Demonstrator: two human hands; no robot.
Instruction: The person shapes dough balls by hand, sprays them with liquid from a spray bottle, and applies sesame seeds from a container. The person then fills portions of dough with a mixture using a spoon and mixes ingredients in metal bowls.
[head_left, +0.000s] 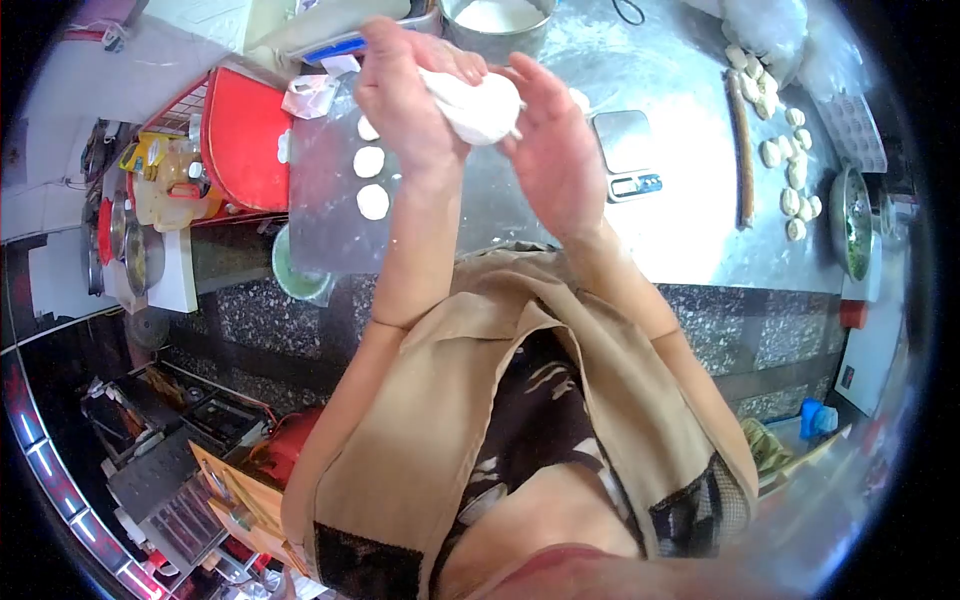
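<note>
A lump of white dough (482,112) is up above the metal table (690,210), between my two hands. My left hand (415,95) is wrapped against the dough from its left and upper side. On the dough's right side is my right hand (558,140), its palm turned toward the lump and its fingers apart, the fingertips near the dough's edge. Round white dough pieces (372,202) lie on the table left of my forearm. A small digital scale (624,150) stands to the right of my right hand.
A metal pot (500,30) of white powder stands at the back. Pale dough pieces (797,172), a long brown rod (741,150) and a metal bowl (856,222) with green contents are at the right. A red container (245,140) stands left; a green basin (298,265) is below the table edge.
</note>
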